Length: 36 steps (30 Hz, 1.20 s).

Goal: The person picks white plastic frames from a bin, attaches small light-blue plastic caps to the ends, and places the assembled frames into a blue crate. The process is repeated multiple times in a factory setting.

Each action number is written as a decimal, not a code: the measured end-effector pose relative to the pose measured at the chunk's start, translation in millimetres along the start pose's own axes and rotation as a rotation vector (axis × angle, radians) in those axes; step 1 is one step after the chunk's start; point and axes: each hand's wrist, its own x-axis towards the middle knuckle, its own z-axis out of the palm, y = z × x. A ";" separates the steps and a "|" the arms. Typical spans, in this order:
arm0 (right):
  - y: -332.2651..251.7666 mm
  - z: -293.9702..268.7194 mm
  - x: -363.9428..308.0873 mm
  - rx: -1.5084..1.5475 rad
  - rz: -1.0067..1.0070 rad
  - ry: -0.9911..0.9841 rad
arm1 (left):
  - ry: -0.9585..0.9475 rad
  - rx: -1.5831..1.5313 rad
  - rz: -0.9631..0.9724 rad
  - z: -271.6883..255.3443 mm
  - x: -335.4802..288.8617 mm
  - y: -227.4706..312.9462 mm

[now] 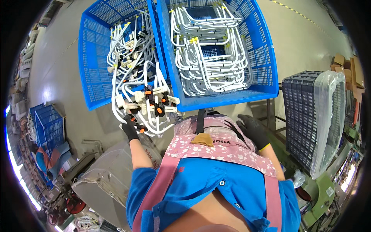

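left hand (131, 129): black glove, left of centre in the frame. fingers are bent in around the lower left part of a bundle of bent white tubes (147, 108), holding it; the fingertips are partly hidden by the tubes. the bundle sits left of centre, over the near edge of a blue crate at the upper left (92, 73). it carries white connector blocks (140, 96), black fittings (148, 90) and orange parts (159, 111).

right hand (254, 132): dark glove with a yellow cuff edge, right of centre, close beside the pink apron (201, 129). fingers point toward the left of the frame; how wide they stand, cannot tell.

the crate at the upper left contains loosely tangled white tubes (133, 63), some with yellow ends. just beside it, at top centre, a second blue crate (228, 101) contains stacked white tubes (202, 67), bent at the corners and laid in layers, with dark marks along their length.

surroundings: a black crate (301, 112) stands at the right of the frame, clear plastic film (328, 127) along its right side. cardboard boxes (357, 73) are at the upper right. a grey box-like cover (102, 189) is at the lower left.
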 end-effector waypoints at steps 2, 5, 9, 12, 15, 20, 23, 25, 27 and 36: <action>30.9 -4.6 22.0 -0.040 -0.042 -0.042 | 0.048 0.056 0.061 -2.2 -24.0 41.3; 69.1 1.4 65.7 -0.088 -0.122 -0.147 | 0.059 0.056 0.214 -2.7 -42.0 81.1; 104.1 22.2 117.2 -0.168 -0.134 -0.303 | 0.109 0.085 0.114 7.6 -18.5 77.7; 116.1 45.2 141.4 -0.096 -0.162 -0.270 | 0.164 0.243 0.186 33.0 -7.0 47.7; 126.1 61.0 147.4 0.001 -0.201 -0.256 | -0.036 0.359 0.053 31.8 -29.7 29.3; 160.2 62.7 137.6 0.051 -0.137 -0.423 | 0.087 0.176 -0.044 7.1 -24.9 73.2; 185.3 63.7 138.9 -0.056 -0.114 -0.438 | 0.179 0.304 0.064 16.3 -10.8 110.6; 198.9 67.4 147.1 -0.051 -0.071 -0.470 | 0.114 0.309 0.205 28.2 -5.3 128.4; 206.7 73.3 156.4 0.013 -0.031 -0.463 | 0.080 0.295 0.240 43.9 -0.5 135.8; 187.7 121.0 190.7 0.064 -0.061 -0.457 | -0.062 0.238 -0.148 16.5 -9.0 102.1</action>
